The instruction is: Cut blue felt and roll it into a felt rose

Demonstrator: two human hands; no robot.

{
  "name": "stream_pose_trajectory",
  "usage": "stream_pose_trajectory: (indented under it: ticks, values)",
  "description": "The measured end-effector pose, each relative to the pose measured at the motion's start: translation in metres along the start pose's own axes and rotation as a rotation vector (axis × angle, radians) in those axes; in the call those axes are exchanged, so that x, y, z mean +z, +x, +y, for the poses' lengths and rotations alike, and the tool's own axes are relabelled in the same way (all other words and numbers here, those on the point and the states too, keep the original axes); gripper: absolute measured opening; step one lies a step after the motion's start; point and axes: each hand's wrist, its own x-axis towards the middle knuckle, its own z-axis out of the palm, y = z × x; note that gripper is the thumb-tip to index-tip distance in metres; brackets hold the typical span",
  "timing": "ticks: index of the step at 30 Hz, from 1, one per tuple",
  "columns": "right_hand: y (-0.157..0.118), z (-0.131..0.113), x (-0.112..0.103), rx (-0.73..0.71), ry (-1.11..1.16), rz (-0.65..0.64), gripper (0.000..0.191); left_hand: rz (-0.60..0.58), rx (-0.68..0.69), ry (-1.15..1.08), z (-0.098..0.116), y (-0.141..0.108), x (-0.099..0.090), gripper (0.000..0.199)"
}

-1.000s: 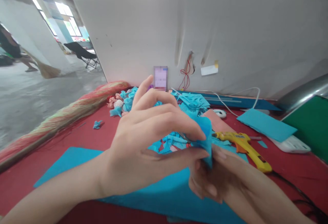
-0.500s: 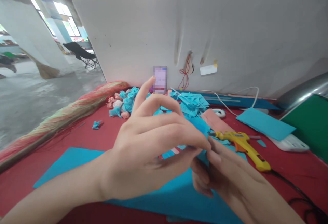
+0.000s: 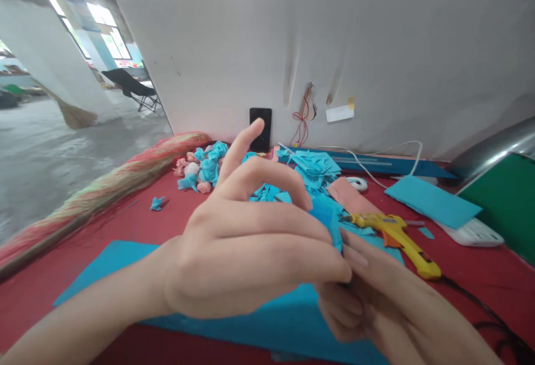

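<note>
My left hand (image 3: 251, 248) reaches across the middle, pinched at the fingertips, with two of its fingers raised and bent. Its tips meet those of my right hand (image 3: 371, 287), whose fingers are closed from the other side. Between them shows a bit of blue crepe paper (image 3: 336, 235), mostly hidden by the fingers. Under both hands lies a large blue sheet (image 3: 267, 320). Just right of my right hand rests a yellow glue gun (image 3: 401, 237). Behind the hands is a heap of cut blue paper pieces (image 3: 315, 167).
Blue and pink paper roses (image 3: 204, 167) are piled at the back left of the red table (image 3: 137, 220), near a small blue scrap (image 3: 157, 203). A dark phone (image 3: 259, 145) leans on the white board (image 3: 221, 58). Folded blue paper (image 3: 432, 200) and a black cord (image 3: 480, 298) are right.
My left hand has rolled over, its pinching fingertips shifting slightly down and right. My right hand has moved slightly down. The phone's lit screen has gone dark.
</note>
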Motion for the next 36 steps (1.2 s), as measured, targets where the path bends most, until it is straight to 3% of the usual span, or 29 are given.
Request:
stream_pose_trajectory:
  ticks: [4, 9, 14, 18, 24, 29, 36]
  values:
    - [0.002, 0.000, 0.001, 0.015, -0.026, 0.010, 0.035, -0.021, 0.027, 0.019, 0.002, 0.001, 0.000, 0.014]
    - [0.005, -0.001, 0.001, -0.027, -0.080, 0.081, 0.041, -0.063, -0.020, 0.018, 0.002, -0.005, 0.000, 0.025]
    - [0.008, 0.000, -0.002, -0.070, -0.150, -0.015, 0.038, -0.153, 0.048, -0.002, 0.000, -0.010, 0.001, 0.027]
    - [0.006, -0.001, 0.000, -0.044, -0.176, 0.101, 0.034, -0.146, 0.044, 0.023, 0.001, -0.006, -0.001, 0.024]
    - [0.004, -0.003, -0.001, -0.022, -0.147, 0.147, 0.040, -0.072, 0.061, 0.099, 0.000, 0.006, -0.003, 0.022]
    - [0.007, -0.002, -0.001, -0.009, -0.158, 0.157, 0.040, -0.161, 0.046, 0.132, -0.002, 0.007, -0.003, 0.014]
    - [0.006, 0.000, 0.002, 0.034, -0.114, 0.144, 0.040, -0.153, 0.014, 0.135, -0.001, 0.002, -0.004, 0.022]
